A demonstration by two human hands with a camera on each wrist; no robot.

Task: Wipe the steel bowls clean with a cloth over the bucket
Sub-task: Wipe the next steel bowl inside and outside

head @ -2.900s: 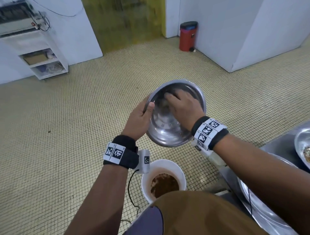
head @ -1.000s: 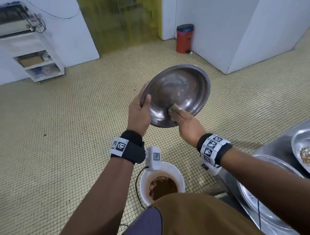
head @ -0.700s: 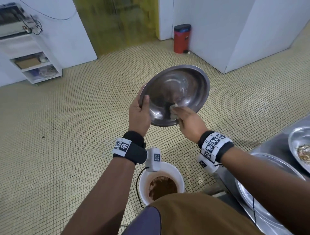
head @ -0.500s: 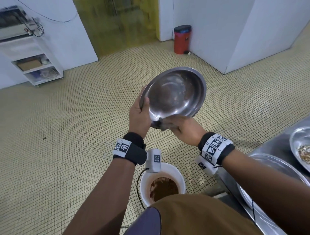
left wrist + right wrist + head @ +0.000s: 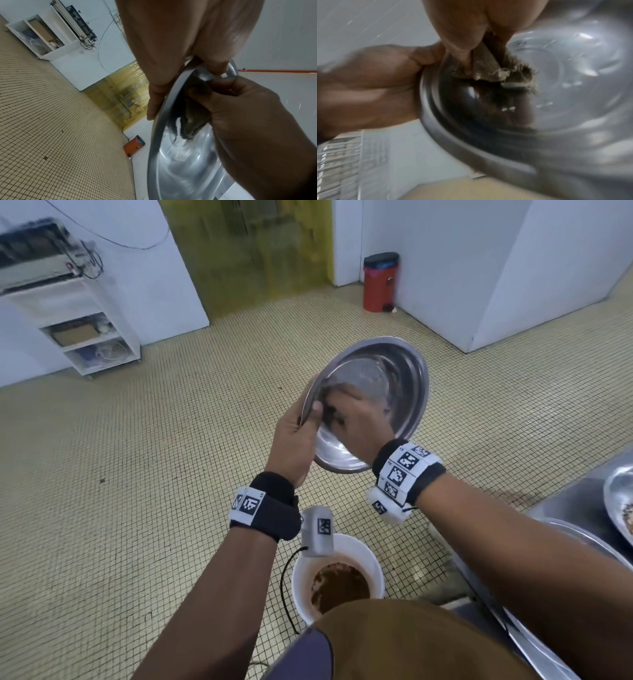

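A steel bowl [image 5: 394,378] is held tilted in the air, its inside facing me, beyond the white bucket [image 5: 371,559]. My left hand [image 5: 294,436] grips its left rim, thumb inside [image 5: 212,63], fingers behind. My right hand [image 5: 356,422] is inside the bowl near that rim, pinching a frayed brownish cloth [image 5: 489,70] against the steel; the same cloth [image 5: 192,116] shows dark in the left wrist view. The bucket on the floor below my wrists holds brown waste.
A steel counter [image 5: 575,508] at the right carries a large steel tray [image 5: 582,546] and another bowl [image 5: 616,491] with food scraps. A red pedal bin [image 5: 380,282] stands by the far wall, a white shelf unit [image 5: 85,337] at the left. Tiled floor lies all around.
The right hand with the cloth has moved from the bowl's lower rim up into the bowl by the left rim. The bowl has tipped and turned a little to the right.
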